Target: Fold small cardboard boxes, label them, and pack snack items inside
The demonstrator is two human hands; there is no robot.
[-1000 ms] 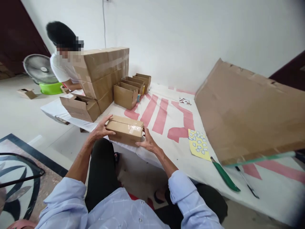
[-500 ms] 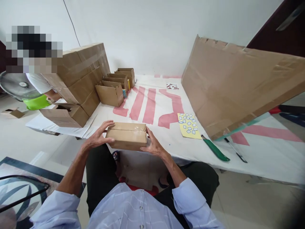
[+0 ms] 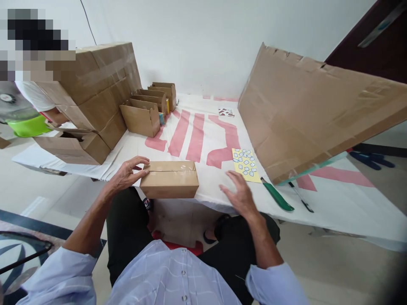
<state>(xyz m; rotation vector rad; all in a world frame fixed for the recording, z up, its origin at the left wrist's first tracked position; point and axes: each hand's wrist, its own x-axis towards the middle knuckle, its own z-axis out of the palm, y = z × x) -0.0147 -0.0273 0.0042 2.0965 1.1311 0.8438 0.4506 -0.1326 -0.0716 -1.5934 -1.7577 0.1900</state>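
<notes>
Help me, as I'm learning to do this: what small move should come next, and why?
I'd probably bring the right hand to the yellow sheet: the hand is open, off the box and close to the sheet, while the left hand touches the box's left end and could steady it.

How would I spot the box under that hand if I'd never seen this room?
Find the white-covered table with pink stripes. At its near edge, the left hand touches a brown box; the right hand hovers open, apart from it. Unlike the open boxes farther back on the left, its top is closed, with clear tape.
</notes>
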